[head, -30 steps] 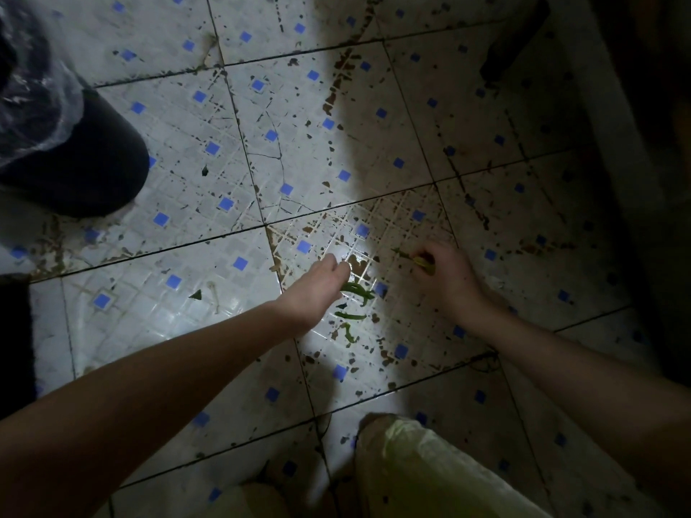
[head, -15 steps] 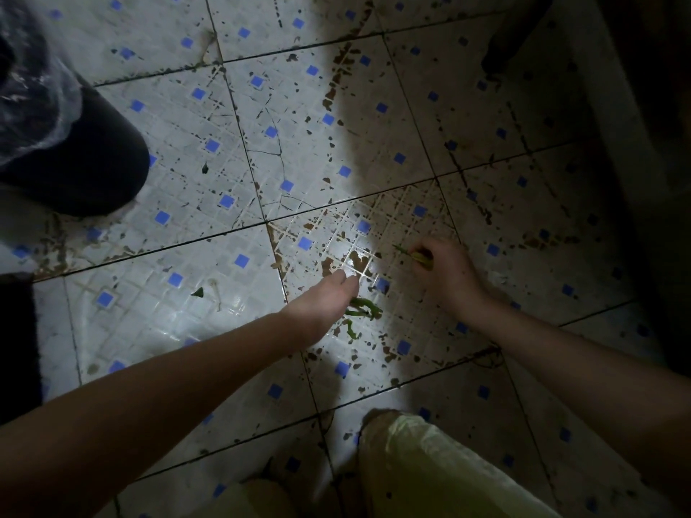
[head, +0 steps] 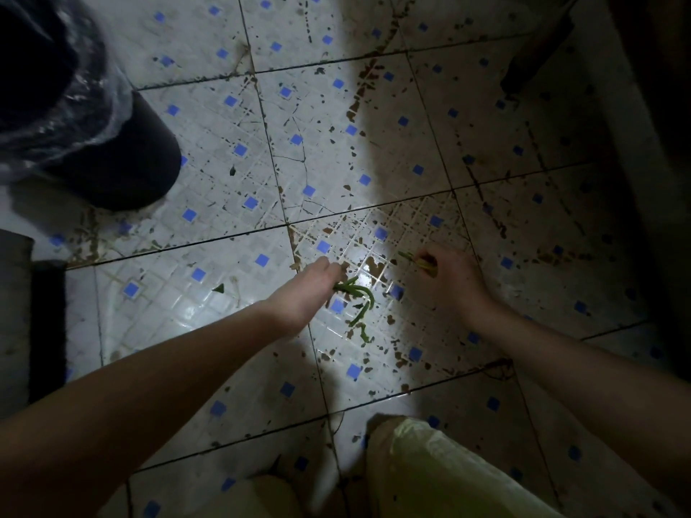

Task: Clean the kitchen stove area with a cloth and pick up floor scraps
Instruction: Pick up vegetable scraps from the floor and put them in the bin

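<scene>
Downward from the head view, the tiled floor (head: 224, 143) is hemmed on three sides: a dark bin (head: 123, 170) with a clear liner stands at the upper left, a dark mat (head: 46, 330) runs along the left edge, and a shadowed wall (head: 658, 181) closes the right. One pale bag (head: 448, 476) sits at the bottom edge between the two forearms. The open floor lies in the middle and toward the top. The left hand (head: 304, 291) has its fingers pressed together and curled under, gripping a small bunch of green strips (head: 357, 291) just above the lit tile; their exact number cannot be told. One loose green strip (head: 363, 333) lies just below them. The right hand (head: 454, 284), near but apart, pinches one yellow-green scrap (head: 418, 260). Two small dark bits (head: 218, 289) lie on the left tiles.
</scene>
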Action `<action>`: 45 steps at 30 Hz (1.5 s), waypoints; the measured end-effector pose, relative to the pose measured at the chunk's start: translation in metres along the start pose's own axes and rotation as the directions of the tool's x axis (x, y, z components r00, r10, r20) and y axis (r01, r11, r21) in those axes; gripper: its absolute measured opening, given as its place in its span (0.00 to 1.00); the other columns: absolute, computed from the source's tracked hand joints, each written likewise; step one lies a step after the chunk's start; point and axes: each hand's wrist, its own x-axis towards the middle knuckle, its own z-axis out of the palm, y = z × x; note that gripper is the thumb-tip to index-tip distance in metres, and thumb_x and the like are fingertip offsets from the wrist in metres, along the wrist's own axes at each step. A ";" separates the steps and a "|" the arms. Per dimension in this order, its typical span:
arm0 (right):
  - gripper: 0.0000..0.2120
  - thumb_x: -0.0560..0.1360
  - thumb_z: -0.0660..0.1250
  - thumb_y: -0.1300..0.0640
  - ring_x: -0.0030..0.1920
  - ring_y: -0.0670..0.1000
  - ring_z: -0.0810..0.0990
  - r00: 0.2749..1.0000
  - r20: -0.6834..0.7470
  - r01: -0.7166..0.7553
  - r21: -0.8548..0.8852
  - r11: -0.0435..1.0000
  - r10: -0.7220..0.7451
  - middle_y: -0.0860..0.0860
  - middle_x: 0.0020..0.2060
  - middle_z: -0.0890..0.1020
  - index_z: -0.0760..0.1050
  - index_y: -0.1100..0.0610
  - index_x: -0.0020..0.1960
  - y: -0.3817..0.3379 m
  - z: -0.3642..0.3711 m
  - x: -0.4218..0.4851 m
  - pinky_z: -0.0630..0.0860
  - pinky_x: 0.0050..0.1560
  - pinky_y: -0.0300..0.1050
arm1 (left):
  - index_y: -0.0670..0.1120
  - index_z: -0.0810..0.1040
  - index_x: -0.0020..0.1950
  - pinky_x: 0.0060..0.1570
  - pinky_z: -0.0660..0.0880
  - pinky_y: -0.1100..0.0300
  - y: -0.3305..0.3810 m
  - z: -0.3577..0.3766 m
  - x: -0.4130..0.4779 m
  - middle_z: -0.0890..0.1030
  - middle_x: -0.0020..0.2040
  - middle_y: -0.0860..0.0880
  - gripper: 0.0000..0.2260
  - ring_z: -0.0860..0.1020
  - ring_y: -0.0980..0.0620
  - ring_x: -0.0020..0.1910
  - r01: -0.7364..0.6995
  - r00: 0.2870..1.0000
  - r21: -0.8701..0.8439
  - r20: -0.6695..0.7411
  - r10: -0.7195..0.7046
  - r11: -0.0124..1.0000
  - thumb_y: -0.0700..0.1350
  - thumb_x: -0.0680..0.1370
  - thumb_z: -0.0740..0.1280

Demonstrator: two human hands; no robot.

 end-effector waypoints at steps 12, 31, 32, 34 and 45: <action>0.07 0.72 0.66 0.66 0.43 0.50 0.77 1.000 0.001 -0.002 0.012 1.000 0.002 0.51 0.41 0.79 0.76 0.55 0.43 0.014 0.002 -0.001 0.75 0.44 0.46 | 0.42 0.68 0.52 0.39 0.66 0.59 0.018 0.008 0.019 0.70 0.46 0.45 0.19 0.70 0.49 0.42 -0.004 0.998 0.022 0.058 0.003 1.000 0.23 0.68 0.56; 0.09 0.73 0.67 0.66 0.47 0.46 0.75 0.990 -0.026 0.141 -0.003 0.990 -0.141 0.47 0.46 0.75 0.76 0.56 0.51 -0.066 -0.004 0.017 0.73 0.48 0.38 | 0.44 0.68 0.54 0.41 0.70 0.56 -0.030 -0.082 -0.004 0.70 0.48 0.46 0.19 0.72 0.47 0.45 0.162 0.968 0.147 -0.218 -0.128 0.976 0.28 0.69 0.68; 0.09 0.73 0.67 0.66 0.47 0.46 0.75 0.987 -0.020 0.161 -0.012 0.987 -0.162 0.46 0.46 0.75 0.76 0.56 0.51 -0.074 -0.005 0.019 0.73 0.49 0.38 | 0.44 0.68 0.55 0.42 0.71 0.56 -0.033 -0.089 -0.009 0.70 0.49 0.46 0.22 0.72 0.48 0.45 0.171 0.964 0.160 -0.233 -0.132 0.972 0.28 0.68 0.70; 0.09 0.74 0.67 0.64 0.47 0.45 0.75 0.978 -0.010 0.207 -0.019 0.978 -0.207 0.46 0.47 0.76 0.77 0.56 0.52 -0.091 -0.007 0.023 0.72 0.49 0.37 | 0.44 0.68 0.54 0.43 0.72 0.55 -0.039 -0.105 -0.019 0.71 0.49 0.45 0.21 0.71 0.48 0.45 0.188 0.954 0.166 -0.265 -0.140 0.968 0.30 0.68 0.71; 0.09 0.76 0.63 0.66 0.47 0.50 0.75 0.895 0.012 0.445 -0.104 0.889 -0.446 0.50 0.47 0.77 0.77 0.58 0.52 -0.183 -0.020 0.065 0.76 0.50 0.45 | 0.42 0.68 0.52 0.45 0.70 0.51 -0.072 -0.204 -0.069 0.72 0.49 0.42 0.11 0.72 0.43 0.47 0.325 0.822 0.136 -0.530 -0.208 0.936 0.28 0.74 0.60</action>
